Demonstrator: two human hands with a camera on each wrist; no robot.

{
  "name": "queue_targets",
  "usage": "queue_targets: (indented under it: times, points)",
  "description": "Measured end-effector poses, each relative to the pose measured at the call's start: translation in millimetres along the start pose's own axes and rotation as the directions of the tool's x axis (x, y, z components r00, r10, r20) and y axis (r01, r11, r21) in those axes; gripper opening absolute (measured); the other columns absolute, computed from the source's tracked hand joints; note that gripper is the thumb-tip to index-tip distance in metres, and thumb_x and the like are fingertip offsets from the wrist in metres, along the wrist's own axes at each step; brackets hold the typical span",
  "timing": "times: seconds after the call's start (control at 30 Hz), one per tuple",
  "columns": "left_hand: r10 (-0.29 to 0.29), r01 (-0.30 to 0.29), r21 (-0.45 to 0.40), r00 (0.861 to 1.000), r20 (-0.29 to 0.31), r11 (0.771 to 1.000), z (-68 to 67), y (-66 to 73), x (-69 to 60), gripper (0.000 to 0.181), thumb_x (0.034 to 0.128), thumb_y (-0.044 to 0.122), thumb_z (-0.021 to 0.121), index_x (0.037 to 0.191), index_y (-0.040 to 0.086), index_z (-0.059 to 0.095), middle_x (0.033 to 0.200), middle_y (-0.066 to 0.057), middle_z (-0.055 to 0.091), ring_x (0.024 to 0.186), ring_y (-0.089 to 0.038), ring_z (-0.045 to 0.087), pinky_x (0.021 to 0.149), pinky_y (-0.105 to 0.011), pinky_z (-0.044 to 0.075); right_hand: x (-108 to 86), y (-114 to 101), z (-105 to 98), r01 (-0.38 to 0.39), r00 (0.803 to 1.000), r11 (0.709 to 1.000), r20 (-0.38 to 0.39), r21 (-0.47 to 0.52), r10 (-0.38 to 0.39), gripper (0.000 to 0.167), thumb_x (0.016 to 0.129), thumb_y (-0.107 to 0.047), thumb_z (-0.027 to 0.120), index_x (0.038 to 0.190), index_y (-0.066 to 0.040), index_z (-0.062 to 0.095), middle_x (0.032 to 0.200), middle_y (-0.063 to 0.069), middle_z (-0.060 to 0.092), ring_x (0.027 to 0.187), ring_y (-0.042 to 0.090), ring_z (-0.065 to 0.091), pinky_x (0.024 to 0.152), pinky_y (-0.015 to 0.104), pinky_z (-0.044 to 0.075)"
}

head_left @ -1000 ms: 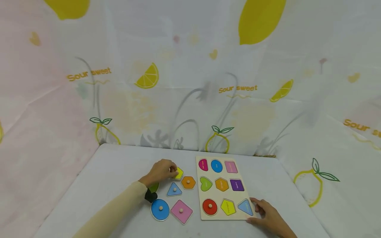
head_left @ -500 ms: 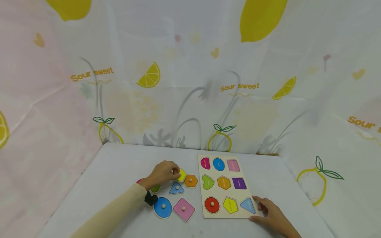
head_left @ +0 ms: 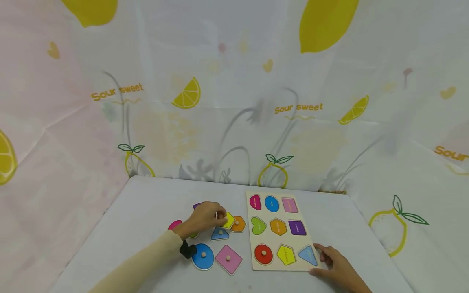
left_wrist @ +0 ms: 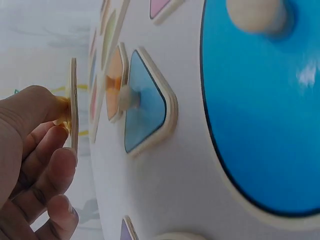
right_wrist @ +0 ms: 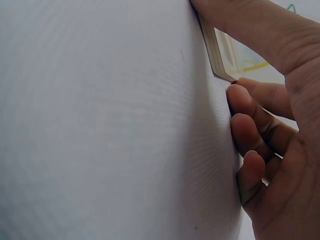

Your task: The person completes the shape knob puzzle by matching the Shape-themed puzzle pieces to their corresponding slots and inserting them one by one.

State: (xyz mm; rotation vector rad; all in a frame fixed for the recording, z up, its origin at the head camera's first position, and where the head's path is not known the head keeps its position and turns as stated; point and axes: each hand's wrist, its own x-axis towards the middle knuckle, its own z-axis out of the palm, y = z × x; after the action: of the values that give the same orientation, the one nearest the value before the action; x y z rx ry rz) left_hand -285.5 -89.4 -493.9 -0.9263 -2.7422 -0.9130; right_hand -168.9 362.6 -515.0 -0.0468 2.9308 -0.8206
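Head; yellow pentagon (head_left: 229,221) in left grip (head_left: 206,215)

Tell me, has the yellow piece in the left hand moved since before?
Yes: in the head view, the yellow piece moved down and right toward the orange hexagon piece, now overlapping it.

The left hand (head_left: 204,218) pinches a yellow pentagon piece (head_left: 230,221) near an orange hexagon piece (head_left: 239,224); a light-blue triangle (head_left: 220,235), blue disc (head_left: 203,261) and pink piece (head_left: 229,262) lie nearer the person. The right hand (head_left: 337,266) holds a puzzle board's (head_left: 269,240) corner; a knobbed red disc (head_left: 264,258) sits in it.
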Motion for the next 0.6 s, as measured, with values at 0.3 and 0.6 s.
queue_targets:
  times: [0.3,0.6]
  points:
    - [0.047,-0.046,-0.024,0.999,0.023,0.999,5.0,17.5,-1.7,0.011,0.091,0.022,0.079,0.097,0.013,0.077,0.075,0.015,0.056,0.069,-0.003,0.052,0.061,-0.021,0.048,1.0,-1.2,-2.5,0.004,1.0,1.0,0.009,-0.004,-0.004,0.084,0.072,-0.04,0.093,0.139,-0.002,0.059,0.092,-0.002,0.044,0.084,0.01,0.042,0.071,0.024,0.037]
    - [0.092,-0.093,0.024,0.994,0.055,0.995,16.3,32.7,6.2,0.007,0.09,0.023,0.078,0.089,0.017,0.076,0.071,0.016,0.052,0.068,-0.002,0.048,0.061,-0.02,0.044,0.8,-1.5,-0.8,-0.024,1.0,1.0,0.009,0.0,0.024,0.083,0.071,-0.039,0.094,0.138,-0.002,0.06,0.092,-0.001,0.045,0.086,0.012,0.044,0.071,0.024,0.037]
